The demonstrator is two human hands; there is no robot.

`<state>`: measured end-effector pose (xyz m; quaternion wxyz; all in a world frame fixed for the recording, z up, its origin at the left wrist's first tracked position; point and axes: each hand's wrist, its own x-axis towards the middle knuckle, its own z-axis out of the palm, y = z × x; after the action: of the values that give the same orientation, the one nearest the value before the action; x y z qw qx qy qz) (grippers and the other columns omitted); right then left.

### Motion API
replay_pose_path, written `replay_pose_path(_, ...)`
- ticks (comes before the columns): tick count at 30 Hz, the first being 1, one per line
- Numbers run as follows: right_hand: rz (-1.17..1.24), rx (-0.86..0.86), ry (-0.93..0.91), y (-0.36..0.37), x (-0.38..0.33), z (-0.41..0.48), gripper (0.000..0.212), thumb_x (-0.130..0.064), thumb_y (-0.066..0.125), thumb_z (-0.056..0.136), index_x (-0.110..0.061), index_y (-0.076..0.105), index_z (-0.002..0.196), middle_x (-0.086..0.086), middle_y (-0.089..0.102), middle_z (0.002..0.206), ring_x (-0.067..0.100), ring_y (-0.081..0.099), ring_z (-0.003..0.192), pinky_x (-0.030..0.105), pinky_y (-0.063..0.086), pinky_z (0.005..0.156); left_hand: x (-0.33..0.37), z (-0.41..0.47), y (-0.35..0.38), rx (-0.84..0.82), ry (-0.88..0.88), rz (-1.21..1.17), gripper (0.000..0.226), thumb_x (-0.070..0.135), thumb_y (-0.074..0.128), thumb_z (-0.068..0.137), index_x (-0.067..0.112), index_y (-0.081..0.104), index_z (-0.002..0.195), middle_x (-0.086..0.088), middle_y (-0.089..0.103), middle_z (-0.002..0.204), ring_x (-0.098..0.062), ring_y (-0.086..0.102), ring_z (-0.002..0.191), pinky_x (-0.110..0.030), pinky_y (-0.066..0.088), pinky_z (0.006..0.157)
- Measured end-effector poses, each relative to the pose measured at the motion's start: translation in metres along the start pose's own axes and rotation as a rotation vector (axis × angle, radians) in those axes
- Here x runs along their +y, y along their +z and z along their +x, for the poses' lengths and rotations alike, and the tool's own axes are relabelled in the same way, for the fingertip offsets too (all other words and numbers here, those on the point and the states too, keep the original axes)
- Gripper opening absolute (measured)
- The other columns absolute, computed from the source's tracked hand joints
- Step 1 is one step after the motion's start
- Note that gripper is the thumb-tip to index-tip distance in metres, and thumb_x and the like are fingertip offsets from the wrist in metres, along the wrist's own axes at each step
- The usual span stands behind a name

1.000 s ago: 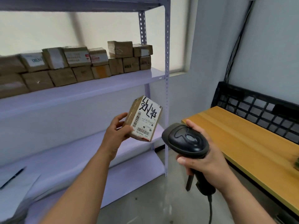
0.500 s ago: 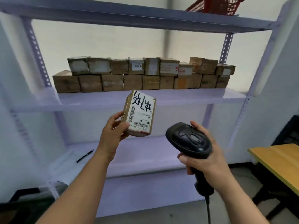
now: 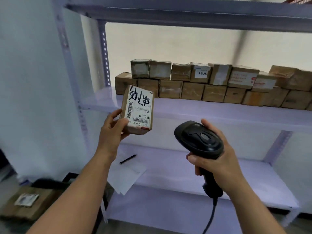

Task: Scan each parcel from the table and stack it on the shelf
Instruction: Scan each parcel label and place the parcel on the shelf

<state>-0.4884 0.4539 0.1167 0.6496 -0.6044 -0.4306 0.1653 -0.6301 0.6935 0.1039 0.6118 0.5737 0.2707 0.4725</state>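
My left hand [image 3: 113, 132] grips a small brown parcel [image 3: 138, 110] by its lower left corner, holding it upright in front of the middle shelf [image 3: 211, 114]. Its white label with barcodes and black handwriting faces me. My right hand [image 3: 217, 157] is curled round the handle of a black barcode scanner [image 3: 198, 138], which sits to the right of the parcel and slightly lower. On the middle shelf, several brown parcels [image 3: 214, 85] stand in two stacked rows.
A pen [image 3: 128, 159] and sheets of white paper [image 3: 125, 173] lie on the lower shelf [image 3: 185, 174]. A flat cardboard box [image 3: 25, 203] rests on the floor at lower left. The shelf's perforated left post [image 3: 105, 58] stands close to the parcel. The scanner cable [image 3: 211, 218] hangs down.
The view has swung left, away from the wooden table, and now faces the shelf's left end. Both hands kept their hold; the parcel is now in front of the stacked rows' left end.
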Motion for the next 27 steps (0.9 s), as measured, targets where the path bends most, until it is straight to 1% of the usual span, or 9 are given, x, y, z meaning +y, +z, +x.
replay_pose_path(4, 0.026, -0.05, -0.013, 0.006, 0.013, 0.038, 0.094, -0.002, 0.089, 0.06, -0.052, 0.05, 0.129, -0.009, 0.068, 0.109, 0.025, 0.062, 0.051, 0.033, 0.055, 0.05, 0.007, 0.032, -0.007, 0.09, 0.023, 0.034, 0.028, 0.014, 0.053, 0.094, 0.03, 0.056, 0.116, -0.003, 0.068, 0.111, -0.019, 0.065, 0.101, -0.036, 0.055, 0.086)
replay_pose_path(8, 0.036, -0.078, -0.049, 0.006, 0.027, 0.07, 0.092, 0.0, 0.087, 0.064, -0.052, 0.051, 0.13, 0.0, 0.065, 0.115, 0.027, 0.061, 0.051, 0.032, 0.054, 0.05, 0.007, 0.061, -0.006, 0.169, 0.049, 0.065, 0.032, 0.017, 0.055, 0.094, 0.028, 0.054, 0.123, -0.002, 0.068, 0.111, -0.02, 0.065, 0.106, -0.037, 0.054, 0.088)
replay_pose_path(12, 0.02, -0.09, -0.056, 0.008, 0.04, 0.095, 0.092, 0.006, 0.083, 0.066, -0.051, 0.049, 0.129, 0.001, 0.066, 0.115, 0.029, 0.061, 0.051, 0.032, 0.054, 0.05, 0.005, 0.087, -0.005, 0.212, 0.076, 0.065, 0.034, 0.018, 0.055, 0.094, 0.026, 0.052, 0.126, -0.001, 0.067, 0.11, -0.017, 0.065, 0.104, -0.038, 0.054, 0.091)
replay_pose_path(14, 0.027, -0.097, -0.047, 0.013, 0.044, 0.108, 0.091, 0.003, 0.083, 0.064, -0.05, 0.049, 0.129, 0.002, 0.066, 0.114, 0.029, 0.06, 0.05, 0.033, 0.055, 0.05, 0.009, 0.105, -0.007, 0.226, 0.087, 0.061, 0.036, 0.019, 0.054, 0.094, 0.025, 0.051, 0.129, -0.002, 0.066, 0.113, -0.014, 0.065, 0.104, -0.038, 0.055, 0.091)
replay_pose_path(16, 0.045, -0.104, -0.038, 0.022, 0.045, 0.124, 0.091, -0.01, 0.084, 0.057, -0.05, 0.048, 0.131, 0.004, 0.066, 0.113, 0.029, 0.059, 0.049, 0.033, 0.054, 0.05, 0.017, 0.129, -0.011, 0.241, 0.096, 0.061, 0.037, 0.02, 0.054, 0.094, 0.025, 0.05, 0.13, -0.004, 0.065, 0.117, -0.012, 0.064, 0.103, -0.037, 0.055, 0.09)
replay_pose_path(17, 0.052, -0.107, -0.034, 0.027, 0.045, 0.132, 0.091, -0.015, 0.083, 0.054, -0.05, 0.048, 0.131, 0.004, 0.066, 0.113, 0.029, 0.059, 0.049, 0.033, 0.054, 0.05, 0.021, 0.142, -0.013, 0.244, 0.101, 0.051, 0.037, 0.021, 0.054, 0.093, 0.025, 0.05, 0.13, -0.004, 0.064, 0.118, -0.012, 0.064, 0.103, -0.036, 0.056, 0.089)
replay_pose_path(19, 0.042, -0.106, -0.038, 0.039, 0.046, 0.149, 0.091, -0.014, 0.083, 0.055, -0.05, 0.048, 0.131, 0.002, 0.066, 0.114, 0.03, 0.059, 0.05, 0.032, 0.054, 0.05, 0.029, 0.173, -0.019, 0.244, 0.109, 0.024, 0.039, 0.023, 0.054, 0.092, 0.024, 0.05, 0.131, -0.002, 0.064, 0.118, -0.012, 0.063, 0.104, -0.033, 0.056, 0.087)
replay_pose_path(23, -0.006, -0.058, -0.053, 0.064, 0.047, 0.18, 0.094, 0.006, 0.082, 0.065, -0.049, 0.047, 0.133, -0.002, 0.063, 0.12, 0.027, 0.063, 0.053, 0.032, 0.055, 0.051, 0.041, 0.239, -0.028, 0.175, 0.092, 0.022, 0.044, 0.034, 0.054, 0.088, 0.024, 0.052, 0.13, 0.0, 0.066, 0.118, -0.011, 0.065, 0.104, -0.029, 0.057, 0.084)
replay_pose_path(27, -0.029, -0.015, -0.072, 0.092, 0.049, 0.209, 0.096, 0.007, 0.082, 0.065, -0.043, 0.046, 0.138, -0.004, 0.062, 0.121, 0.024, 0.066, 0.058, 0.034, 0.057, 0.052, 0.05, 0.296, -0.031, 0.104, 0.034, 0.052, 0.054, 0.049, 0.051, 0.076, 0.031, 0.056, 0.126, 0.002, 0.068, 0.116, -0.016, 0.066, 0.105, -0.041, 0.056, 0.09)
